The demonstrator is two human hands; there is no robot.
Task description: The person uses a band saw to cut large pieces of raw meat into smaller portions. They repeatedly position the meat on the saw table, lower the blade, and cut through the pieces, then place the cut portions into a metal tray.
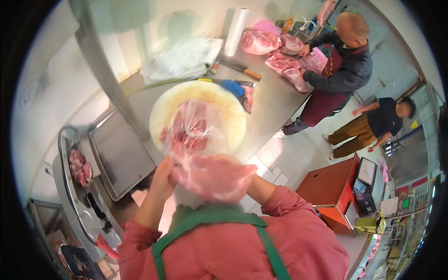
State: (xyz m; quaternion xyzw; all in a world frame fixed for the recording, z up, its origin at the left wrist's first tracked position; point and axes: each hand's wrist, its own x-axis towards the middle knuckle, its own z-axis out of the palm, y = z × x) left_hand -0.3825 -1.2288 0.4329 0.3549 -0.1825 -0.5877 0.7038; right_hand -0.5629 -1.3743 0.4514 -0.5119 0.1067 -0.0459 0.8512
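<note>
A large slab of raw meat [217,176] is held up between my two hands, in front of my green apron. My left hand [166,175] grips its left end. My right hand [245,171] is mostly hidden behind the right part of the slab. Just beyond it, a clear plastic bag [210,122] lies over more raw meat [187,119] on a round, pale chopping block [232,122]. Whether the held slab touches the bag I cannot tell. A blue cloth-like thing [232,88] and a strip of meat [248,98] lie at the block's far right edge.
On the metal table [273,105] lie a wooden-handled knife [241,68], plastic sheeting [185,57], an upright plastic roll [236,32] and large meat cuts [259,42]. A co-worker [344,66] handles meat at the right; another person [374,122] stands behind. A metal tray [120,150] is at left.
</note>
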